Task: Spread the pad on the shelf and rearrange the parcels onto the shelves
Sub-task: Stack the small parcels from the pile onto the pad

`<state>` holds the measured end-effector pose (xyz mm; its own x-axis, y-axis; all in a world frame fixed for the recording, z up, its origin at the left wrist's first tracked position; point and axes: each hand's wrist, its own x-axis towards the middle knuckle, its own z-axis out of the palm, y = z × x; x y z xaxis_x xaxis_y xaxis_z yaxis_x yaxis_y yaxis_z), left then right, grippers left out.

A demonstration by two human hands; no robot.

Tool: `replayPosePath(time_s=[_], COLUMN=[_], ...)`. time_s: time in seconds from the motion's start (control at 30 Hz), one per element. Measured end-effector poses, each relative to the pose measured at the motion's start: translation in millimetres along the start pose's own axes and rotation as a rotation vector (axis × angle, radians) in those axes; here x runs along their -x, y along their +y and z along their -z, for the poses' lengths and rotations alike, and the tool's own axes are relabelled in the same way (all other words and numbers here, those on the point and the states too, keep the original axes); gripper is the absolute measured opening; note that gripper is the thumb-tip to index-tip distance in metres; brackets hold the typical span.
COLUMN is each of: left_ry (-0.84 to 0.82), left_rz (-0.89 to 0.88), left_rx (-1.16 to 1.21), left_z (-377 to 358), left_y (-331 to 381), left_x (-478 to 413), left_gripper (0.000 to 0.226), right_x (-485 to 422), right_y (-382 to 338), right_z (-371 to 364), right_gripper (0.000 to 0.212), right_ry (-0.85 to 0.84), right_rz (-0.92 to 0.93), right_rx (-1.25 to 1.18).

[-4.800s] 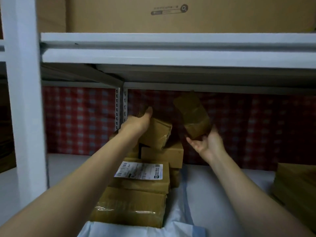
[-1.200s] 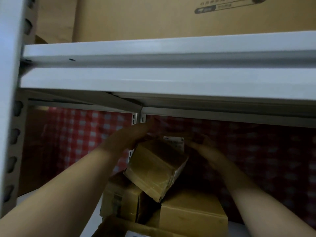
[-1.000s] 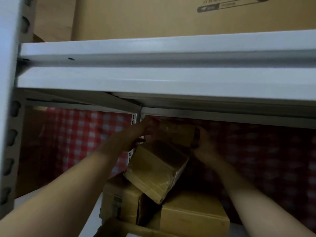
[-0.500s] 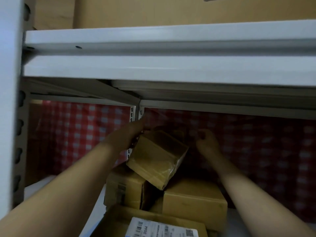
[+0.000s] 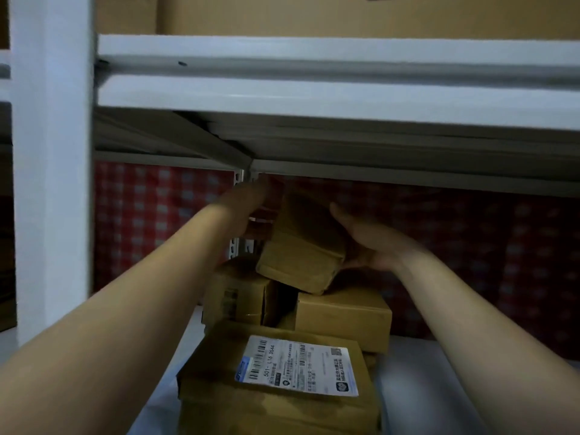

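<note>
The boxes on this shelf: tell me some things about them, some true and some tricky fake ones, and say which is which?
The tilted box is between the left hand and the right hand. True.
The tilted box lies flat. False: it leans, one corner on the plain box.
The front box has a white label on top. True.
The cloth behind is blue. False: it is red checked.
The upper shelf is bare. False: a big carton stands on the upper shelf.

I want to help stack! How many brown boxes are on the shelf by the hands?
4: a tilted box between the left hand and right hand, a left box and right box under it, a labelled box in front. More may hide behind or underneath.
</note>
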<state>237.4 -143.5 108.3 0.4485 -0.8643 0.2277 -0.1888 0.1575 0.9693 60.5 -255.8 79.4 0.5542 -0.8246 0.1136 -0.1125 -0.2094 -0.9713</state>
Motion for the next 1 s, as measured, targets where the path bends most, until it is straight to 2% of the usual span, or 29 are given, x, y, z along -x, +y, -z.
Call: replayPosePath(time_s=[0.1, 0.23, 0.3, 0.37, 0.47, 0.53, 0.57, 0.67, 0.77, 0.9, 1.0], left_ry=[-0.050, -0.156, -0.086, 0.034, 0.077, 0.064, 0.061, 0.067, 0.038, -0.046, 0.037], left_rz=[-0.029, -0.046, -0.076, -0.101, -0.017, 0.079, 0.102, 0.170, 0.165, 0.225, 0.246], left_rx=[0.052, 0.092, -0.068, -0.368, -0.455, -0.545, -0.586, -0.652, -0.791, -0.809, -0.541], left_z=[-7.1, -19.3, -24.2, -22.9, -14.6, -5.7, -1.8, 7.1, 9.1, 7.5, 7.6], left_y=[6.6, 10.5, 9.0, 2.0, -13.6, -24.2, -29.2, -42.2, -45.3, -43.8, -48.1], left_x=[3.3, 6.7, 8.0, 5.2, -6.7, -11.2, -11.4, -12.8, -10.6, -2.4, 0.6], left_gripper=[0.038, 0.039, 0.035, 0.026, 0.014, 0.035, 0.039, 0.042, 0.043, 0.039, 0.039], right_x=[13.5, 28.2, 32.5, 35.9, 39.5, 41.4, 42.1, 45.2, 47.5, 44.7, 44.2], right_y=[-1.0, 5.2, 8.5, 10.8, 12.2, 10.5, 9.7, 6.7, 2.3, -3.6, -11.1], right_z=[9.2, 22.5, 26.4, 28.6, 30.5, 28.9, 27.8, 19.5, 6.1, -12.6, -25.8], right_gripper=[0.042, 0.035, 0.032, 0.029, 0.031, 0.029, 0.030, 0.028, 0.023, 0.032, 0.031], right_ry=[-0.033, 0.058, 0.115, 0.153, 0.219, 0.259, 0.262, 0.255, 0.240, 0.221, 0.231], right_rz=[0.022, 0.019, 0.005, -0.043, -0.124, -0.150, -0.160, -0.162, -0.172, -0.226, -0.235], right_rx=[-0.186, -0.411, -0.405, -0.371, -0.342, -0.326, -0.323, -0.340, -0.357, -0.372, -0.386])
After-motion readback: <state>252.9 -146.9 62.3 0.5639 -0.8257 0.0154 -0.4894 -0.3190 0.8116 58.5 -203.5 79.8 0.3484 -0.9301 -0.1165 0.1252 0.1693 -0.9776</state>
